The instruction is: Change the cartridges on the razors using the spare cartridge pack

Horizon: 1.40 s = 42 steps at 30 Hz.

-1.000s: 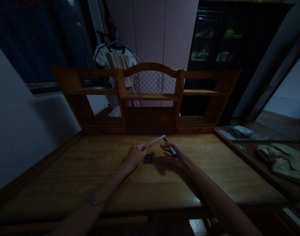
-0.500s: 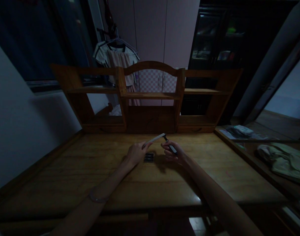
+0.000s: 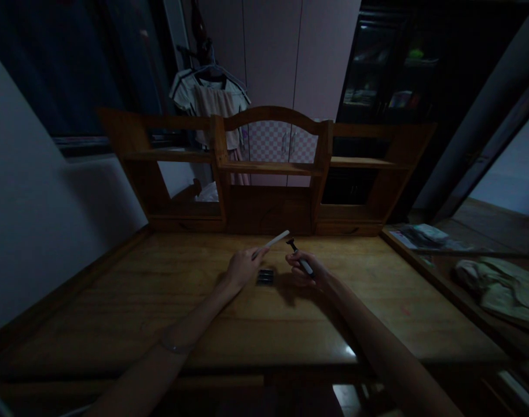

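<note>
My left hand [image 3: 242, 269] is closed round the lower end of a thin, pale stick-like tool [image 3: 276, 238], whose free end points up and to the right. Between the fingers of my right hand [image 3: 307, 270] is a razor [image 3: 306, 266] with a grey and black handle, its dark head tilted up and to the left. A small gap separates the razor head from the tip of the pale tool. Small dark cartridges in a clear case [image 3: 265, 277] lie on the wooden desk [image 3: 182, 313] between my hands.
A wooden shelf unit [image 3: 271, 168] stands along the desk's back edge. Clothes [image 3: 216, 98] hang behind it at the left. To the right of the desk are a light-coloured cloth [image 3: 507, 286] and a plastic-wrapped item [image 3: 432, 233].
The razor head and the tip of the pale tool, which met before, are now slightly apart. The whole view has shifted a little, with desk and shelf lying further right.
</note>
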Motion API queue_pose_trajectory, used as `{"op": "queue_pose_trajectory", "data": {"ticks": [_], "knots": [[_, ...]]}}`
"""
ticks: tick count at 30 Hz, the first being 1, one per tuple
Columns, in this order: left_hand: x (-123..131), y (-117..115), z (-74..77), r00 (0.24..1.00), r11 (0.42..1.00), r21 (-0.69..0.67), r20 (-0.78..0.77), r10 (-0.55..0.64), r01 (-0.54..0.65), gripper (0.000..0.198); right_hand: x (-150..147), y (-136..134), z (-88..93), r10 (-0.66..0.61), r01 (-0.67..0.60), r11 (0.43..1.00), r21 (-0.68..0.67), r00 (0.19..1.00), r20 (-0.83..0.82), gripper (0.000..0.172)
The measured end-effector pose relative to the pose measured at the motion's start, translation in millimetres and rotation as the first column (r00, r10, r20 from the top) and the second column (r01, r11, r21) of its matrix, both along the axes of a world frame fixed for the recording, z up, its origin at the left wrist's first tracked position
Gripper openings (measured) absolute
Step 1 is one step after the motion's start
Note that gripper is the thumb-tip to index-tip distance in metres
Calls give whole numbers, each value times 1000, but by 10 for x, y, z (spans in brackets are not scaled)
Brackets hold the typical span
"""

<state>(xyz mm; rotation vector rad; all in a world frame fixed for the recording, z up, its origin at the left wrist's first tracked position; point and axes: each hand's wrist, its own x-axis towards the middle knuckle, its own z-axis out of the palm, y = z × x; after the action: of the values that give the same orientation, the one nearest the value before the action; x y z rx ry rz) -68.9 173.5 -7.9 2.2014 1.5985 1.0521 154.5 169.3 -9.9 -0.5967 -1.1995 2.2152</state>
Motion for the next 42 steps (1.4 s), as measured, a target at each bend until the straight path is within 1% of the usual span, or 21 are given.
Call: {"op": "queue_pose_trajectory", "data": {"ticks": [2, 5, 8, 10, 13, 15, 17, 18, 20, 22, 24, 26, 29, 31, 34, 36, 37, 40, 41, 42], "knots": [[-49, 10, 23, 999, 1000, -4, 18, 26, -26, 51, 6, 2, -6, 22, -22, 1000, 13, 1000, -17, 22], [-59, -14, 50, 999, 999, 10, 19, -44, 43, 51, 12, 3, -7, 61, -59, 998, 29, 997, -50, 20], [-3, -28, 27, 995, 995, 17, -18, -100, 101, 50, 6, 6, -17, 69, -68, 997, 30, 995, -68, 20], [5, 4, -9, 996, 996, 13, -20, -89, 89, 50, -1, 5, -23, 58, -55, 998, 37, 995, -81, 19], [-75, 97, -46, 999, 999, 0, 39, -34, 34, 50, -4, -5, -18, 11, -7, 999, 50, 995, -96, 18], [-149, 145, -42, 997, 1000, -1, 80, 10, -10, 53, -1, -10, -5, -24, 29, 998, 53, 996, -87, 18], [-180, 151, -22, 992, 1000, 23, 125, 16, -19, 53, 2, -11, 9, -38, 41, 998, 53, 998, -52, 20], [-171, 138, -11, 989, 999, 38, 149, -4, -1, 53, 2, -12, 15, -38, 40, 998, 51, 999, -30, 21], [-110, 91, 3, 978, 996, 46, 188, -86, 79, 50, 0, -16, 28, -22, 22, 999, 43, 1000, 8, 23], [-27, 41, 0, 966, 984, 15, 192, -175, 175, 50, -3, -27, 41, 2, -3, 999, 36, 1000, 17, 24], [31, 18, -18, 964, 976, -27, 165, -209, 216, 51, -4, -39, 55, 24, -24, 999, 30, 1000, 11, 24], [36, 28, -37, 974, 981, -39, 133, -184, 191, 52, 0, -43, 65, 28, -28, 999, 26, 1000, -6, 24], [-33, 71, -35, 986, 994, -5, 130, -103, 105, 49, 15, -32, 71, 33, -33, 999, 22, 999, -28, 24], [-80, 77, -13, 989, 997, 20, 132, -72, 70, 49, 27, -24, 73, 56, -55, 998, 29, 998, -39, 23], [-82, 34, 22, 990, 992, 39, 66, -126, 123, 48, 38, -30, 85, 64, -62, 997, 44, 997, -52, 21], [-45, -3, 30, 988, 987, 37, 9, -154, 153, 47, 40, -46, 97, 40, -37, 998, 47, 998, -47, 21], [-26, -14, 29, 989, 989, 33, -9, -147, 147, 47, 40, -54, 102, 27, -25, 999, 47, 999, -43, 22], [-13, -1, 11, 997, 997, 30, -2, -72, 72, 47, 23, -63, 97, 3, -1, 998, 66, 1000, -16, 22], [-28, 15, 5, 999, 998, 33, 13, -47, 46, 47, 9, -59, 87, -30, 30, 995, 91, 1000, 3, 22], [-48, 32, 0, 999, 999, 36, 32, -26, 25, 47, -7, -51, 73, -92, 86, 987, 135, 995, 35, 22]]}}
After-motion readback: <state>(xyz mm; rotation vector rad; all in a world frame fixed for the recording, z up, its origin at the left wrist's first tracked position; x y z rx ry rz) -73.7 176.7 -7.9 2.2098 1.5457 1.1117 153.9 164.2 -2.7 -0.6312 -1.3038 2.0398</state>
